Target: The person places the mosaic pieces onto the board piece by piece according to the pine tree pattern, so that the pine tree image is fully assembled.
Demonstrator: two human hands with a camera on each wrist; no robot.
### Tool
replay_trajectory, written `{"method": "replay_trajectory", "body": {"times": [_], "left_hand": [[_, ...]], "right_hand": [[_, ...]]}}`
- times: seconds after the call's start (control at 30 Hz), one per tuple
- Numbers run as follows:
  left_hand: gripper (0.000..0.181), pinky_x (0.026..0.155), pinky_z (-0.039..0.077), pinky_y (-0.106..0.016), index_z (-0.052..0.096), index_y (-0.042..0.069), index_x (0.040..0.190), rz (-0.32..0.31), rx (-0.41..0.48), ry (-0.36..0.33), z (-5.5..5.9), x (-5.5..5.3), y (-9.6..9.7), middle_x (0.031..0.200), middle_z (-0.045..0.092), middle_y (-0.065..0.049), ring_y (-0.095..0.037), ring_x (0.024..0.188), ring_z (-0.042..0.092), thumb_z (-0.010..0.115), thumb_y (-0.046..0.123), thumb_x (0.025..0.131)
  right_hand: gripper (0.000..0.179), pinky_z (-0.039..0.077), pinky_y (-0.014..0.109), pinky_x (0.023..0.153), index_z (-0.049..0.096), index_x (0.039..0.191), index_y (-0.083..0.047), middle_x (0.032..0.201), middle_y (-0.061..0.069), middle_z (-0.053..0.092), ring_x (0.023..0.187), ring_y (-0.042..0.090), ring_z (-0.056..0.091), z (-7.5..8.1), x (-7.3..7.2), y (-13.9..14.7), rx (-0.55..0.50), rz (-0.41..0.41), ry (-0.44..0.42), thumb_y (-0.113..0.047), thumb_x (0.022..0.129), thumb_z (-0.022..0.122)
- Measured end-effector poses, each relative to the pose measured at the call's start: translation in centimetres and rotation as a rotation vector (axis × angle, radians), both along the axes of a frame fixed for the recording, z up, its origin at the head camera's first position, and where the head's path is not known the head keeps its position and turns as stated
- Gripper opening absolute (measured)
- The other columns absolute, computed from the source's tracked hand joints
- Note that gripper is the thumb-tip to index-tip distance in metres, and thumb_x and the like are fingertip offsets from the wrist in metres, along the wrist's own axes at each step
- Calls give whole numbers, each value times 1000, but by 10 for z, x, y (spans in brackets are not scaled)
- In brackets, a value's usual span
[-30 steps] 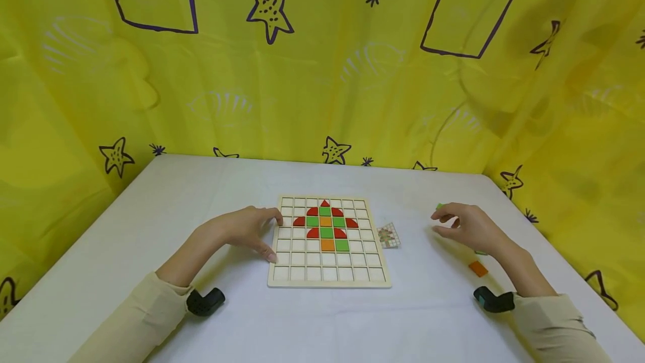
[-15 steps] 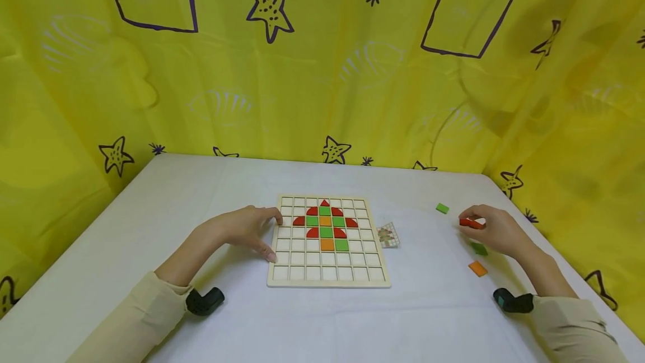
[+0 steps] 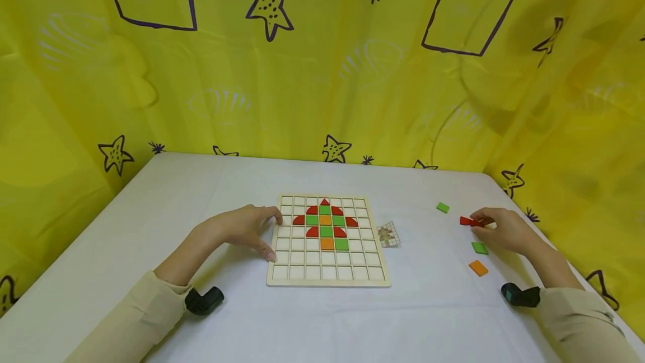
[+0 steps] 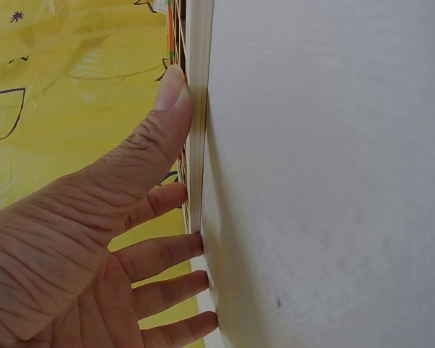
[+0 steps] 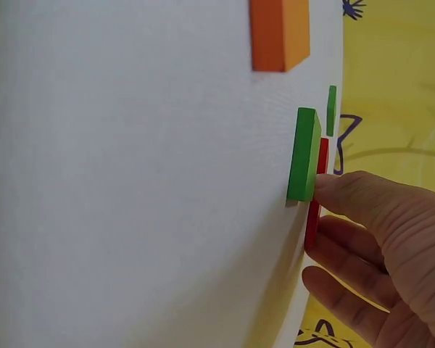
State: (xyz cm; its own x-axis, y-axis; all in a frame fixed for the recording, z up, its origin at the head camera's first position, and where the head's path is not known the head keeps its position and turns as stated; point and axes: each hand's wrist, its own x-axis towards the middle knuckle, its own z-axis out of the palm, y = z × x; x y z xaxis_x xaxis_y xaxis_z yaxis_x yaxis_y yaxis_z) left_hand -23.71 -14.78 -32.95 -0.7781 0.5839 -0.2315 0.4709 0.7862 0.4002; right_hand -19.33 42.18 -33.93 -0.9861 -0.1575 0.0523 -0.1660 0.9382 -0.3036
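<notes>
A wooden grid board (image 3: 297, 273) lies mid-table, with red, green and orange tiles set in a tree-like pattern. My left hand (image 3: 247, 227) rests along its left edge, thumb and index fingertip on the rim; the left wrist view shows the fingers (image 4: 167, 257) spread and fairly straight. At the right, my right hand (image 3: 506, 229) pinches a small red tile (image 3: 476, 223) low over the table. Red also shows in the right wrist view on both sides of the thumb, as a red piece (image 5: 323, 156) and another red part (image 5: 312, 223); whether these are separate tiles, I cannot tell.
Close to the right hand lie a green tile (image 3: 480, 248), an orange tile (image 3: 478, 268) and, farther back, another green tile (image 3: 443, 207). A small pattern card (image 3: 388, 235) sits by the board's right edge. A yellow curtain (image 3: 312, 71) closes off the back and sides.
My right hand has moved right from beside the far green tile and now pinches a red tile. The nearer green and orange tiles are more exposed. My left hand stays on the board.
</notes>
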Motion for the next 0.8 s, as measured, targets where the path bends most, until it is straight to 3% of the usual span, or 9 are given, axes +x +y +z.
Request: {"method": "replay_trajectory", "body": {"times": [0.27, 0.47, 0.8], "left_hand": [[68, 98, 46, -52, 57, 22, 125, -4, 10, 7, 0, 0, -1, 128, 60, -10, -29, 111, 55, 92, 45, 72], [67, 97, 46, -51, 57, 22, 124, -8, 13, 6, -1, 0, 0, 126, 60, -10, -28, 109, 55, 92, 45, 72], [67, 95, 46, -50, 57, 21, 124, -15, 10, 14, -1, 0, 0, 124, 60, -9, -27, 107, 55, 93, 45, 72]], "right_hand": [[24, 49, 63, 89, 71, 113, 7, 104, 20, 72, 101, 45, 63, -1, -5, 5, 6, 31, 12, -8, 93, 71], [21, 53, 56, 83, 72, 109, 5, 99, 14, 72, 91, 34, 64, -2, -4, 5, 40, 22, 1, -8, 93, 71], [20, 51, 59, 84, 70, 109, 6, 96, 13, 70, 84, 29, 59, 1, -6, -4, 116, 26, -11, -8, 94, 68]]}}
